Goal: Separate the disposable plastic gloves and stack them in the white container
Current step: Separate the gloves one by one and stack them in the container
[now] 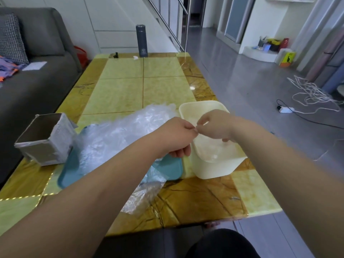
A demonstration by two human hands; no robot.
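**Two hands pinch a clear glove over a white container on a tiled bench**

Head view, looking down along both bare forearms. The left hand (175,136) and right hand (216,125) meet fingertip to fingertip just above the left rim of the white container (210,170). Each hand has its thumb and forefinger pressed together in a pinch and its other fingers curled under. Between them they hold a thin clear glove (210,150), which shows only faintly as film sagging inside the container.

The container stands on the glossy yellow and brown bench (167,86), at about 4 o'clock from the bench's middle. At 9 o'clock from the container, just beside it, a loose pile of gloves (115,135) lies heaped on a teal tray (167,168). Some of the film spills off the tray's near edge onto the bench towards 6 o'clock. At 9 o'clock from the pile, touching the tray, sits an open grey box (46,138), tilted.

At the bench's far edge, at 12 o'clock, a dark flask (141,40) stands upright. A grey sofa (37,75) runs along the 9 o'clock side. Tangled white cables (312,94) lie on the floor at 3 o'clock.
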